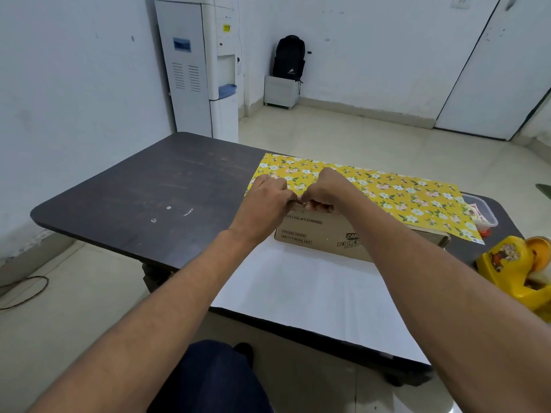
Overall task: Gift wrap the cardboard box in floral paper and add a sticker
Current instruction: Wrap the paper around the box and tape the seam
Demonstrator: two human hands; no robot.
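A brown cardboard box [322,236] with printed text lies on the dark table, on the white underside of the wrapping paper [313,293]. The yellow floral side of the paper [402,195] is folded over the box top from the far side. My left hand [268,195] and my right hand [325,189] meet at the box's near top edge, close to its left end. The fingers of both hands are curled and pinch the paper's edge there. What lies between the fingertips is too small to make out.
A yellow tape dispenser [515,266] stands at the table's right edge. A clear plastic container [483,213] sits behind it, partly under the paper. The left part of the dark table [134,198] shows bare wood. A water dispenser [202,67] and a black backpack [289,58] stand by the far wall.
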